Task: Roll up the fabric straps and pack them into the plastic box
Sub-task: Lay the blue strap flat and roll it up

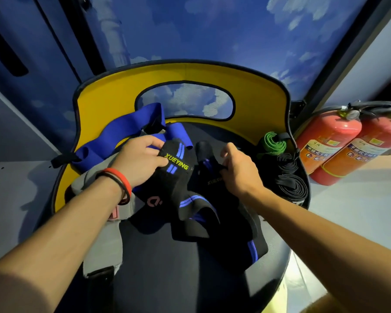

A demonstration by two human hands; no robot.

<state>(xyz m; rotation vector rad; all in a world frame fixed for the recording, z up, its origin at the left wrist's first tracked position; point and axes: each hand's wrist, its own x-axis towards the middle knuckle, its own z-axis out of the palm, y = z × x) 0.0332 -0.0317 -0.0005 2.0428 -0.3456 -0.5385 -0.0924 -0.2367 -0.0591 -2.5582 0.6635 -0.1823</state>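
A black fabric strap with blue stripes and yellow XUEYING lettering (178, 170) lies across the dark seat of a chair. My left hand (140, 159) pinches its upper end between thumb and fingers. My right hand (237, 168) grips a second black strap (212, 179) beside it, whose length trails down the seat toward me. A wide blue strap (127, 129) and a grey strap (102, 245) lie on the left. A rolled green strap (272, 143) and rolled black straps (289, 177) sit at the seat's right edge. No plastic box is in view.
The chair has a yellow backrest (113, 96) with an oval cut-out. Two red fire extinguishers (339, 141) stand on the pale floor to the right. A blue cloud-patterned wall rises behind the chair.
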